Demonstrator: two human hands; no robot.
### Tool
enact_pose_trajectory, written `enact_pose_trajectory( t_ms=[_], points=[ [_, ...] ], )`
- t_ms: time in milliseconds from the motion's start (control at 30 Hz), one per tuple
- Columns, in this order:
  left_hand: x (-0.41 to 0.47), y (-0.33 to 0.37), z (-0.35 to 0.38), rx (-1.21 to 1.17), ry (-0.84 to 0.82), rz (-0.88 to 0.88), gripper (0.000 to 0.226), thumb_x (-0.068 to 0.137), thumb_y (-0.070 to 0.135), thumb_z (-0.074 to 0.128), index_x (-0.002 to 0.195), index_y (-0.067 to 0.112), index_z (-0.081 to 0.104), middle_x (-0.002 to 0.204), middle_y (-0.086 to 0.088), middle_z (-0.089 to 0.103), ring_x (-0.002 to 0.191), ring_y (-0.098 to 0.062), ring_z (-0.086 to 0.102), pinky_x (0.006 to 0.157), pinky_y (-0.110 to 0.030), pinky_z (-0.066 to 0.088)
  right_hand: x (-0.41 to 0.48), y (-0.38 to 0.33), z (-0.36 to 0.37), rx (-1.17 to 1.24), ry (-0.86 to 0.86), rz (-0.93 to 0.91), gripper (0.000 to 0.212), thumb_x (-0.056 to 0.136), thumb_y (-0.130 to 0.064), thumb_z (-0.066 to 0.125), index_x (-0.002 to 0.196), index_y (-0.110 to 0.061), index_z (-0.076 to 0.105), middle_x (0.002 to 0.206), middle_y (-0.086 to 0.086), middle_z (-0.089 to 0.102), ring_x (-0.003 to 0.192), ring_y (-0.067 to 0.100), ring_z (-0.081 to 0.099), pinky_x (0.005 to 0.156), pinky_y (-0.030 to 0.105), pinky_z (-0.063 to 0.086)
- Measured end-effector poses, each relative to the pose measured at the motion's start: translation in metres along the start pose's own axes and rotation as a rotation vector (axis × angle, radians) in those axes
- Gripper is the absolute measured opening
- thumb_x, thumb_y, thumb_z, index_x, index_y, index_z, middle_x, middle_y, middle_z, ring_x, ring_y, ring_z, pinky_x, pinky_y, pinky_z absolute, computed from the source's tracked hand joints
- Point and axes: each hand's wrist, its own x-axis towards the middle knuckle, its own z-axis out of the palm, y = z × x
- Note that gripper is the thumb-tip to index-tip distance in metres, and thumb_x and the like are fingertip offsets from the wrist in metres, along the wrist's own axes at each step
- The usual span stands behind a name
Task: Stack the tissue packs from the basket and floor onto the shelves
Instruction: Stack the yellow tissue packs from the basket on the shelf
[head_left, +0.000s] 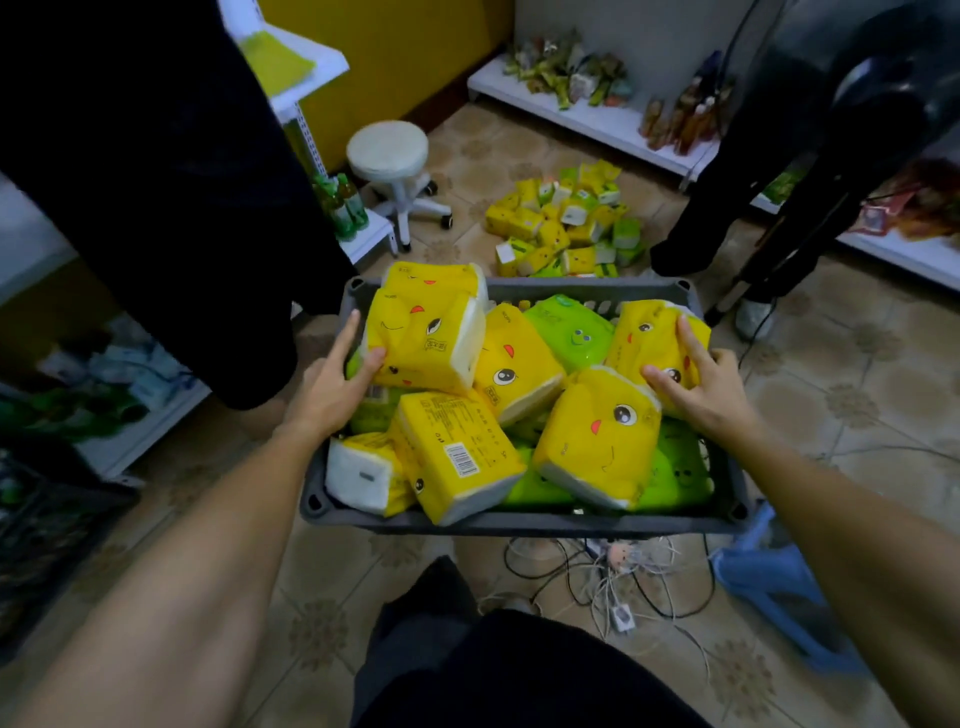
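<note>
Head view, looking down. A grey basket (519, 525) sits in the middle of the tiled floor (857, 374), heaped with yellow and green tissue packs.

- **Left grip:** the left grip (337, 379) is at the basket's left edge. It is spread, with one finger straight along the rim and the thumb touching the lower left end of a yellow pack (426, 338) that lies on top of the heap near the far left corner.
- **Right grip:** the right grip (696, 379) is near the basket's right edge. Its fingers are splayed and laid flat on a second yellow pack (639, 338), which leans against the far right corner. It is not pinching the pack.
- **Between the two grips:** a green pack (571, 332) lies against the far edge. A yellow pack with a barcode label (457, 457) is tilted over the near edge.
- **Floor beyond the basket:** a loose pile of smaller packs (566, 223) lies beyond the far edge.
- **Around the pile:** a white round stool (387, 150) stands to the left of the pile. A low white shelf (571, 111) holding snacks and bottles runs behind it.
- **Left side:** green bottles (345, 208) stand on the corner of another shelf.
- **Other people:** a dark-clad person (156, 182) stands at the left, and a second person's legs (727, 208) are at the far right.
- **Near side:** tangled cables (613, 577) lie on the floor below the basket's near edge, beside a blue plastic stool (769, 577).
</note>
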Motion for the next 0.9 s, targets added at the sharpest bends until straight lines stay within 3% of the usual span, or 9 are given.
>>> enact_pose_trajectory(
  t_ms=[300, 433, 533, 600, 700, 800, 900],
  points=[
    [0.160, 0.028, -0.012, -0.119, -0.151, 0.016, 0.066, 0.087, 0.064, 0.036, 0.145, 0.048, 0.009, 0.150, -0.010, 0.033, 0.134, -0.033, 0.035, 0.107, -0.045, 0.031, 0.116, -0.052, -0.006, -0.033, 0.069, 0.079, 0.090, 0.070, -0.075, 0.049, 0.144, -0.046, 0.007, 0.136, 0.014, 0.027, 0.127, 0.036, 0.036, 0.103, 0.046, 0.033],
    [0.242, 0.039, -0.022, -0.101, -0.180, 0.073, 0.069, 0.087, 0.066, 0.038, 0.146, 0.044, 0.011, 0.152, -0.006, 0.031, 0.137, -0.030, 0.031, 0.108, -0.043, 0.028, 0.167, -0.082, -0.002, -0.028, 0.100, 0.124, 0.085, 0.077, -0.068, 0.050, 0.145, -0.045, 0.006, 0.137, 0.015, 0.027, 0.127, 0.037, 0.035, 0.101, 0.044, 0.034],
    [0.295, 0.049, -0.033, -0.060, -0.204, 0.079, 0.071, 0.081, 0.070, 0.033, 0.145, 0.049, 0.008, 0.147, -0.011, 0.038, 0.128, -0.032, 0.042, 0.100, -0.043, 0.035, 0.202, -0.101, -0.003, -0.014, 0.128, 0.141, 0.078, 0.083, -0.058, 0.050, 0.145, -0.043, 0.005, 0.137, 0.015, 0.027, 0.127, 0.037, 0.035, 0.101, 0.044, 0.034],
    [0.328, 0.058, -0.041, -0.021, -0.204, 0.098, 0.074, 0.077, 0.074, 0.029, 0.144, 0.050, 0.006, 0.140, -0.015, 0.046, 0.119, -0.033, 0.050, 0.092, -0.043, 0.040, 0.229, -0.115, -0.004, -0.011, 0.140, 0.143, 0.079, 0.081, -0.061, 0.048, 0.145, -0.045, 0.005, 0.137, 0.015, 0.027, 0.127, 0.037, 0.036, 0.101, 0.045, 0.034],
    [0.375, 0.072, -0.050, 0.020, -0.178, 0.125, 0.072, 0.080, 0.073, 0.028, 0.144, 0.050, 0.005, 0.142, -0.015, 0.043, 0.121, -0.035, 0.047, 0.094, -0.045, 0.039, 0.272, -0.137, -0.010, 0.011, 0.159, 0.142, 0.085, 0.072, -0.068, 0.045, 0.144, -0.046, 0.005, 0.137, 0.014, 0.027, 0.127, 0.036, 0.037, 0.101, 0.045, 0.036],
    [0.421, 0.085, -0.059, 0.008, -0.171, 0.126, 0.077, 0.072, 0.082, 0.024, 0.142, 0.055, 0.004, 0.128, -0.020, 0.054, 0.106, -0.035, 0.055, 0.086, -0.046, 0.044, 0.322, -0.156, -0.016, 0.001, 0.170, 0.123, 0.087, 0.069, -0.071, 0.042, 0.144, -0.047, 0.004, 0.140, 0.013, 0.026, 0.128, 0.036, 0.035, 0.103, 0.047, 0.036],
    [0.470, 0.096, -0.059, -0.008, -0.181, 0.114, 0.072, 0.075, 0.080, 0.025, 0.139, 0.058, 0.002, 0.115, -0.013, 0.058, 0.094, -0.030, 0.056, 0.078, -0.043, 0.044, 0.375, -0.168, -0.020, -0.019, 0.174, 0.123, 0.085, 0.071, -0.070, 0.042, 0.144, -0.047, 0.004, 0.141, 0.012, 0.025, 0.128, 0.035, 0.035, 0.101, 0.045, 0.036]
  ],
)
